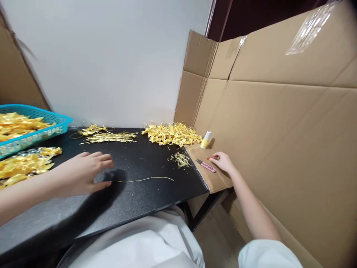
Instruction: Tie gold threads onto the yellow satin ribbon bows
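My left hand (90, 173) hovers above the black table, fingers curved and thumb held apart from them. By the thumb tip begins a thin yellow cord (142, 180), which stretches rightward over the tabletop; whether the thumb touches it I cannot tell. My right hand (222, 162) rests low over the cardboard-covered end of the table, its fingers closed around a small red object (208, 158) that is mostly hidden. Just left of it lies a pair of pink thread snips (206, 165). Behind stands a white cone of yellow thread (205, 140).
A blue basket (63, 122) of yellow ribbon pieces stands at the left, with more ribbon pieces (28, 165) before it. Along the back lie a bundle of yellow cords (111, 137) and a heap of yellow bows (173, 134). Thread scraps (181, 159) lie near a tall cardboard wall (279, 123).
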Motion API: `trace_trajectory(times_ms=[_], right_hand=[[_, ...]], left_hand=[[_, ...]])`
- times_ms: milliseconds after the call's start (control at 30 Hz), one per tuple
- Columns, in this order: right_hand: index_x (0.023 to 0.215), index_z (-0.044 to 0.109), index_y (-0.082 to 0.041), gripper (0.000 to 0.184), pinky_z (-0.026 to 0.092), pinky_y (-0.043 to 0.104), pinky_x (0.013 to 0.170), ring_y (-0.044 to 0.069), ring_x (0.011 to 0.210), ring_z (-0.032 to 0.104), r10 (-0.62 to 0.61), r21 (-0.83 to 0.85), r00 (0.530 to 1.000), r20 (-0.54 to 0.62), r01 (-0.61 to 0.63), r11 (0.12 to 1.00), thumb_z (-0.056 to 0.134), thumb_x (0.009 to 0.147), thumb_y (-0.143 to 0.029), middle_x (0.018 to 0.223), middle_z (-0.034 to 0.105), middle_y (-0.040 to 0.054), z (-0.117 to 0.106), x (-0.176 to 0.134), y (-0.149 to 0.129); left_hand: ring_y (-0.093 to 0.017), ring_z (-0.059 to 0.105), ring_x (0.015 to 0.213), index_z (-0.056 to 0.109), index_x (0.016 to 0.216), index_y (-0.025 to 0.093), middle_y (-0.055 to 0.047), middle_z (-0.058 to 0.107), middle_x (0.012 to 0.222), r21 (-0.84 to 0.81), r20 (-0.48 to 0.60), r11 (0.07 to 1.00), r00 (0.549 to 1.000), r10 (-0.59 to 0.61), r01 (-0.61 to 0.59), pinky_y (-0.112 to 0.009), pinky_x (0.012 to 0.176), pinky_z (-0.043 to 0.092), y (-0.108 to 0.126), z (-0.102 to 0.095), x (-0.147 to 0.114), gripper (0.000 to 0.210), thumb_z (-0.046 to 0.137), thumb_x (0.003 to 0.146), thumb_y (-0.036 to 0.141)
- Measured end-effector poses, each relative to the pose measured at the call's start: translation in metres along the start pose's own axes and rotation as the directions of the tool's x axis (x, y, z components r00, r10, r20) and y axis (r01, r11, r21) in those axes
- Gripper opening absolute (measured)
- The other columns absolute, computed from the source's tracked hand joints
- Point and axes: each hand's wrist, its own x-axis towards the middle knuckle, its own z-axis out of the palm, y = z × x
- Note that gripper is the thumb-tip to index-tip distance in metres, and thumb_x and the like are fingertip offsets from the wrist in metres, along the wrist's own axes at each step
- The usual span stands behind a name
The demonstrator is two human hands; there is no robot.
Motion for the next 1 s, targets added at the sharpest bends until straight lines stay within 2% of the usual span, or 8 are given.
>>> trace_trajectory(times_ms=[100,200,333,433,567,733,833,1000], right_hand=[[0.091,0.070,-0.009,0.036,0.046,0.029,0.076,0.022,0.086,0.063,-0.003,-0.022,1.000,0.029,0.004,1.000,0.070,0.075,-0.041,0.097,0.068,0.0155,0.006,0.003,-0.003],[0.085,0.071,-0.010,0.031,0.046,0.029,0.076,0.021,0.083,0.062,-0.070,-0.072,0.997,0.013,0.071,0.995,0.068,0.077,-0.040,0.092,0.067,0.0138,0.011,0.003,-0.010],[0.083,0.072,-0.012,0.023,0.045,0.029,0.079,0.019,0.082,0.060,-0.210,-0.159,0.978,0.013,0.209,0.965,0.057,0.085,-0.029,0.086,0.064,0.0112,0.018,0.003,-0.007],[0.085,0.070,-0.011,0.025,0.043,0.030,0.085,0.021,0.088,0.059,-0.276,-0.243,0.961,0.004,0.268,0.932,0.047,0.089,-0.019,0.090,0.064,0.0133,0.024,0.005,-0.002],[0.094,0.067,-0.010,0.032,0.043,0.031,0.085,0.021,0.091,0.060,-0.217,-0.177,0.972,-0.088,0.199,0.964,0.036,0.088,-0.007,0.095,0.067,0.0149,0.030,0.009,0.004],[0.085,0.067,-0.013,0.022,0.047,0.032,0.080,0.021,0.079,0.063,-0.142,0.059,0.953,-0.266,0.164,0.985,0.045,0.082,-0.011,0.087,0.069,0.0123,0.029,0.009,0.009],[0.081,0.066,-0.014,0.015,0.050,0.033,0.073,0.020,0.069,0.063,-0.043,0.237,0.963,-0.265,0.108,0.965,0.052,0.078,-0.020,0.081,0.070,0.0108,0.029,0.009,0.011],[0.083,0.066,-0.014,0.021,0.052,0.036,0.076,0.021,0.073,0.065,0.055,0.462,0.969,-0.241,0.065,0.884,0.060,0.072,-0.031,0.085,0.071,0.0127,0.035,0.015,0.017]], left_hand=[[-0.021,0.056,0.080,0.071,0.079,0.021,-0.003,0.068,0.085,-0.079,0.048,0.976,0.977,0.207,-0.203,-0.028,0.076,0.034,0.040,0.000,0.042,0.018,0.071,0.069,0.036],[-0.020,0.060,0.079,0.072,0.083,0.020,-0.004,0.070,0.087,-0.252,0.021,0.901,0.928,0.371,-0.354,-0.026,0.071,0.039,0.104,0.027,0.097,0.014,0.067,0.074,0.028],[-0.021,0.064,0.077,0.073,0.084,0.015,-0.008,0.072,0.086,-0.429,0.097,0.880,0.959,0.268,-0.202,-0.027,0.070,0.046,0.182,0.090,0.160,0.018,0.071,0.068,0.023],[-0.023,0.066,0.082,0.073,0.092,0.012,-0.012,0.073,0.092,-0.475,0.116,0.878,0.985,0.129,-0.060,-0.029,0.075,0.049,0.214,0.130,0.187,0.025,0.073,0.068,0.021],[-0.026,0.068,0.086,0.073,0.093,0.009,-0.016,0.073,0.092,-0.477,0.116,0.878,0.993,0.024,0.035,-0.032,0.079,0.050,0.226,0.159,0.202,0.023,0.070,0.073,0.022],[-0.025,0.068,0.087,0.075,0.089,0.009,-0.017,0.074,0.093,-0.517,0.113,0.854,0.994,-0.006,0.064,-0.030,0.082,0.050,0.220,0.171,0.215,0.021,0.071,0.075,0.023],[-0.023,0.068,0.083,0.077,0.081,0.011,-0.014,0.075,0.087,-0.552,0.098,0.832,0.995,-0.003,0.057,-0.029,0.080,0.050,0.218,0.177,0.217,0.013,0.072,0.074,0.021],[-0.024,0.066,0.078,0.076,0.075,0.008,-0.016,0.073,0.080,-0.603,0.027,0.796,0.999,-0.039,0.048,-0.033,0.077,0.049,0.223,0.172,0.220,0.010,0.071,0.074,0.017]])
